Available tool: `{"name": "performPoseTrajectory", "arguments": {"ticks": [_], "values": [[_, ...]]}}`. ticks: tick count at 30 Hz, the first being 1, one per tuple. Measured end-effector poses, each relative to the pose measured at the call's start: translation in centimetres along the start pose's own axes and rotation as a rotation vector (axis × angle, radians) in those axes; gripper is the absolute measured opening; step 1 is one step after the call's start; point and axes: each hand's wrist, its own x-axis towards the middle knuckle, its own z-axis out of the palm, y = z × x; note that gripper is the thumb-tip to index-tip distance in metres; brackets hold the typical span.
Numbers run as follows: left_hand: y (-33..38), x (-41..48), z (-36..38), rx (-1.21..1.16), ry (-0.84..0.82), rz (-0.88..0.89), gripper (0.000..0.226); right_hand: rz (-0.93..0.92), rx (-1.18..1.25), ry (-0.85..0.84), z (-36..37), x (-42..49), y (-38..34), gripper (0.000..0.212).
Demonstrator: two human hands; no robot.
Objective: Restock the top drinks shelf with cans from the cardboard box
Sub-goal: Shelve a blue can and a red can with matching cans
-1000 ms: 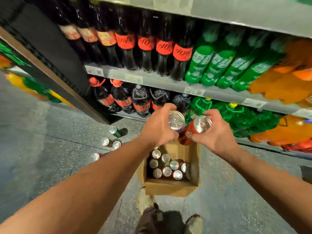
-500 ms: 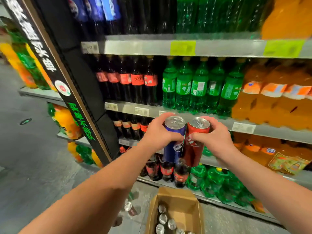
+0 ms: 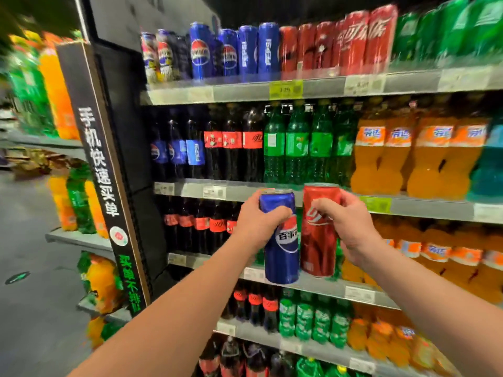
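My left hand (image 3: 257,223) grips a tall blue cola can (image 3: 280,257) near its top. My right hand (image 3: 349,223) grips a tall red cola can (image 3: 317,246) right beside it; the two cans stand upright and nearly touch, in front of the middle shelves. High above them the top shelf (image 3: 245,91) carries a row of blue cans (image 3: 247,51) on the left, red cans (image 3: 351,42) in the middle and green cans (image 3: 446,34) on the right. The cardboard box is out of view.
Below the top shelf are rows of dark cola bottles (image 3: 231,144), green bottles (image 3: 298,144) and orange bottles (image 3: 408,156). A black end panel with Chinese lettering (image 3: 100,170) bounds the shelving on the left. Grey aisle floor (image 3: 30,240) lies further left.
Both hands have risen with the cans from above the box to mid-shelf height. My view has tilted up, so the top shelf of cans has appeared and the box has dropped out of sight.
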Motion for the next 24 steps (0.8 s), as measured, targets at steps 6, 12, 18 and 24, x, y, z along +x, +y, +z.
{"name": "performPoseTrajectory", "arguments": {"ticks": [6, 12, 18, 24], "values": [[4.8, 2.2, 0.8, -0.031, 0.002, 0.068, 0.036, -0.094, -0.015, 0.013, 1.3, 2.0, -4.7, 0.009], [7.8, 4.8, -0.6, -0.07, -0.028, 0.16, 0.047, -0.145, -0.082, 0.046, 1.9, 4.5, -7.3, 0.01], [10.5, 8.2, -2.5, -0.125, -0.047, 0.181, 0.066, -0.171, -0.138, 0.058, 4.2, 7.0, -9.7, 0.023], [13.6, 11.6, -5.6, -0.119, -0.049, 0.224, 0.037, -0.217, -0.081, 0.065, 8.1, 10.2, -13.1, 0.014]]}}
